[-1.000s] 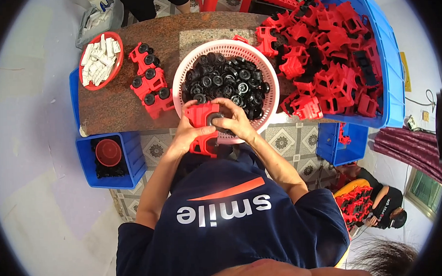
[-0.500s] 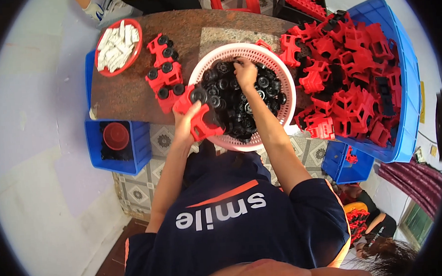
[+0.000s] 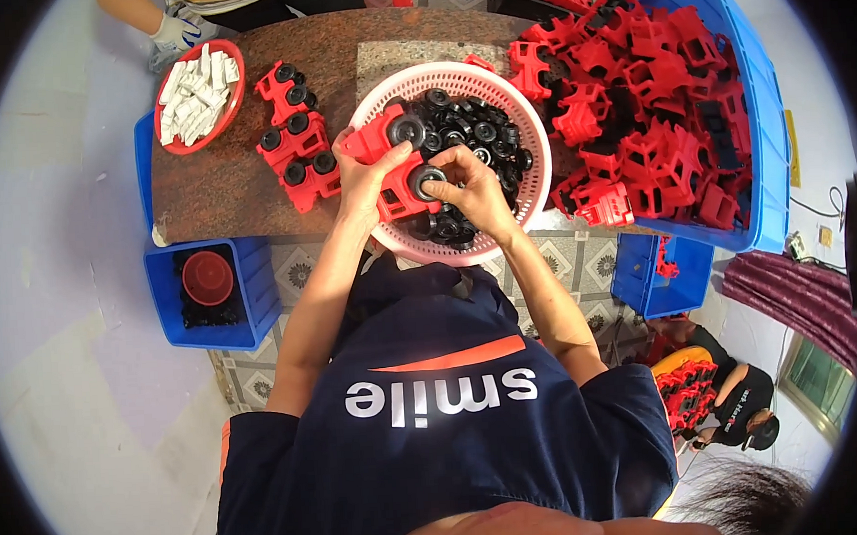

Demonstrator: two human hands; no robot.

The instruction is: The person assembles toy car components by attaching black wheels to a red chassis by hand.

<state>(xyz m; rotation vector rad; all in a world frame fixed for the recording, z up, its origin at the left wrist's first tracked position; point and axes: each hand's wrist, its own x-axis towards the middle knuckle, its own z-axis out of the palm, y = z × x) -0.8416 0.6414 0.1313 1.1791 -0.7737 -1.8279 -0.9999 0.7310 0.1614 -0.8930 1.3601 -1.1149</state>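
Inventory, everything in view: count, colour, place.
Table: one, speckled brown, centre
Basket: one, pale pink, on table
Loose wheels: many, black, in basket
Held toy body: one, red, above basket
Its wheels: two, black, at its side
Wheeled toys: about three, red, table left
Bowl: one, red, table's left end
Small pieces: many, white, in bowl
Crate: one, blue, table's right
Toy bodies: many, red, in/around crate
Bins: two, blue, below tabletop
Tub: one, red, in left bin
Box: one, black, top
Curtain: one, purple, far right
Co-workers: two, dark clothes, top left, lower right
Shirt: one, navy, wearer's torso
Left hand: one, bare, holding toy body
Right hand: one, bare, on lower wheel
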